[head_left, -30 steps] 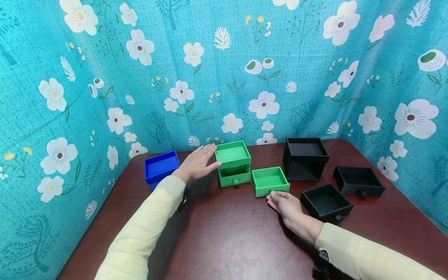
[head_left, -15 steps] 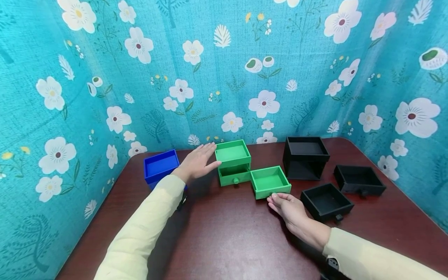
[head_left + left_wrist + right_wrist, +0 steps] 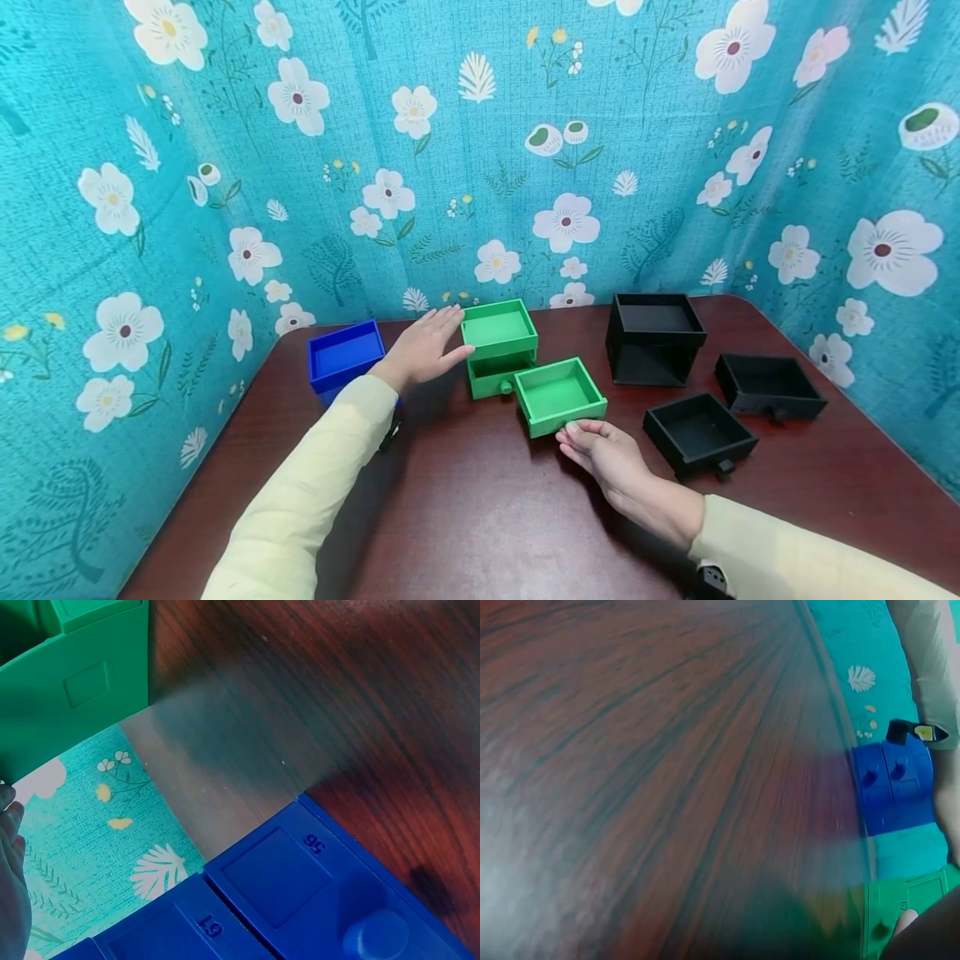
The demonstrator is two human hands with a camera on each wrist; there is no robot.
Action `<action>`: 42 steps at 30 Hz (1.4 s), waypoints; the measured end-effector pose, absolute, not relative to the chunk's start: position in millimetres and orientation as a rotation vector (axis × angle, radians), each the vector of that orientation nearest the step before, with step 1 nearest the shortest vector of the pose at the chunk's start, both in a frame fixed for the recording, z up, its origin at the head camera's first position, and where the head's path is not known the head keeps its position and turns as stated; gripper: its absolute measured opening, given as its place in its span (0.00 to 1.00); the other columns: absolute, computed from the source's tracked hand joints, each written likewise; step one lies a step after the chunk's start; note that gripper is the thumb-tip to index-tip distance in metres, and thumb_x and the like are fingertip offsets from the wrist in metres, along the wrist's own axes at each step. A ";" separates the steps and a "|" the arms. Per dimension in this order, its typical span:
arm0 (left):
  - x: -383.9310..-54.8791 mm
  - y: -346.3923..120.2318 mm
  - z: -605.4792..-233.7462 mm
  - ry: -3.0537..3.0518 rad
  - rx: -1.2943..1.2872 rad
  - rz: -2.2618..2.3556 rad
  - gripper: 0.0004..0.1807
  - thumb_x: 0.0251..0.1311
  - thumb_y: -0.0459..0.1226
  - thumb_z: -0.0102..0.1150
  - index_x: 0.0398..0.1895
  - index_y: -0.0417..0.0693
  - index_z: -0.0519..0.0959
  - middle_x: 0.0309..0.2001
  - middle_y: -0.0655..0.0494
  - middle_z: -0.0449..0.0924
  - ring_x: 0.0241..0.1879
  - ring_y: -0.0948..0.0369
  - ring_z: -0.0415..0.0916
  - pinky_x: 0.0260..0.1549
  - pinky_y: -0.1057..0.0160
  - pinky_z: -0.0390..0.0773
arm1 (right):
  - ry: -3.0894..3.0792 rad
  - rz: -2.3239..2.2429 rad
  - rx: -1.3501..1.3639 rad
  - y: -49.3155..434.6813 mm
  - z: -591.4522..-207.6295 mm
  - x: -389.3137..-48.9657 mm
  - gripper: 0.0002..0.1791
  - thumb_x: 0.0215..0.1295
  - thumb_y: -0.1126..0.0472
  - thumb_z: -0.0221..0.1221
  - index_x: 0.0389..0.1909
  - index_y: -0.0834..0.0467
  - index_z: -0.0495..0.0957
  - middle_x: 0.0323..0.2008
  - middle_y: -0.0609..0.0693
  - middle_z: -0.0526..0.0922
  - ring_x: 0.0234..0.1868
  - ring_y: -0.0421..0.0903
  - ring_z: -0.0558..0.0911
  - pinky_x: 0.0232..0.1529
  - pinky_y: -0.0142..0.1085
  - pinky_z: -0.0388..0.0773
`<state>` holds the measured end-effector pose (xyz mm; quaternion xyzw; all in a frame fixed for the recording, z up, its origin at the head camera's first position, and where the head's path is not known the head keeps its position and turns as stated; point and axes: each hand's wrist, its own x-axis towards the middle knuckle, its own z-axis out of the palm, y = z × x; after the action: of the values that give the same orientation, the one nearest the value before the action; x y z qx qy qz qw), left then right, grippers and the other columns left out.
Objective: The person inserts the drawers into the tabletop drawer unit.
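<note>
We see the right hand [image 3: 618, 462] with its fingers curled on the front of a green drawer [image 3: 558, 396], pinching it at the lower edge. The drawer sits just in front of the green cabinet [image 3: 501, 348] and toward its right, turned at an angle; we look straight down onto its bare green floor. Whether it touches the counter [image 3: 465, 525] we cannot tell.

The left hand [image 3: 429, 350] has its fingers extended, ungrasping, at the left side of the green cabinet. That cabinet has a shallow tray on top, an open slot beneath, and a lower drawer with a round knob [image 3: 506, 388] seated below.

To the left, partly behind the left forearm, we find a blue cabinet [image 3: 347, 357], its top tray showing bare blue floor. To the right stands a black cabinet [image 3: 655, 342], with a top tray over an open bay, and near it on the counter lie the nearer black drawer [image 3: 701, 433] and the farther black drawer [image 3: 771, 387], both bare inside.

For writing, the left wrist view gives us two blue fronts with recessed label frames. The knobbed blue front [image 3: 281, 874] carries upside-down digits that look like 56; the neighbouring blue front [image 3: 165, 934] reads 61 or 19, we cannot settle which. The small mark beside the frame on the green cabinet's side is too faint for us to read.
</note>
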<state>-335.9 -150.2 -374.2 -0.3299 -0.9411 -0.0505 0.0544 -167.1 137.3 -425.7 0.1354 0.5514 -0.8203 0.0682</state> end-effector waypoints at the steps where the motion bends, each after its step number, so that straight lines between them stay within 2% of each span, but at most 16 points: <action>1: -336.2 -150.1 -374.4 -2.856 -1.003 -0.147 0.44 0.70 0.63 0.34 0.76 0.42 0.51 0.75 0.44 0.50 0.74 0.52 0.44 0.71 0.56 0.42 | 1.663 -2.472 0.402 135.3 -426.0 -166.7 0.12 0.69 0.74 0.53 0.50 0.72 0.65 0.35 0.53 0.82 0.38 0.42 0.85 0.47 0.36 0.80; 13: -334.6 -149.2 -370.7 -2.893 -0.988 -0.124 0.42 0.71 0.60 0.38 0.77 0.42 0.49 0.76 0.46 0.47 0.75 0.54 0.41 0.71 0.58 0.39 | 1.677 -2.469 0.360 112.5 -426.2 -164.3 0.12 0.68 0.75 0.53 0.50 0.74 0.66 0.36 0.56 0.82 0.39 0.44 0.84 0.47 0.36 0.80; 29: -333.9 -149.0 -369.8 -2.881 -1.005 -0.162 0.42 0.71 0.59 0.39 0.76 0.41 0.50 0.75 0.45 0.49 0.75 0.53 0.43 0.71 0.55 0.41 | 1.621 -2.520 0.342 84.4 -426.7 -174.8 0.10 0.66 0.76 0.55 0.47 0.73 0.68 0.35 0.58 0.82 0.38 0.46 0.85 0.46 0.37 0.81; 38: -335.7 -151.0 -373.5 -2.860 -1.012 -0.158 0.45 0.69 0.64 0.33 0.76 0.39 0.51 0.75 0.45 0.49 0.74 0.53 0.44 0.71 0.54 0.43 | 1.579 -2.564 0.347 75.4 -428.6 -181.6 0.11 0.66 0.77 0.55 0.46 0.73 0.67 0.34 0.57 0.81 0.36 0.45 0.84 0.45 0.36 0.81; 42: -335.7 -150.8 -373.1 -2.855 -1.016 -0.157 0.44 0.70 0.63 0.34 0.76 0.39 0.52 0.75 0.44 0.49 0.74 0.53 0.44 0.71 0.53 0.45 | 1.565 -2.578 0.357 72.3 -428.5 -184.1 0.11 0.65 0.77 0.55 0.46 0.72 0.67 0.34 0.57 0.81 0.36 0.45 0.84 0.44 0.36 0.81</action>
<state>-335.7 -150.8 -373.1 -0.3343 -0.9395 -0.0516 0.0538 -184.1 72.3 -428.5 0.1174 0.5145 -0.8478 0.0523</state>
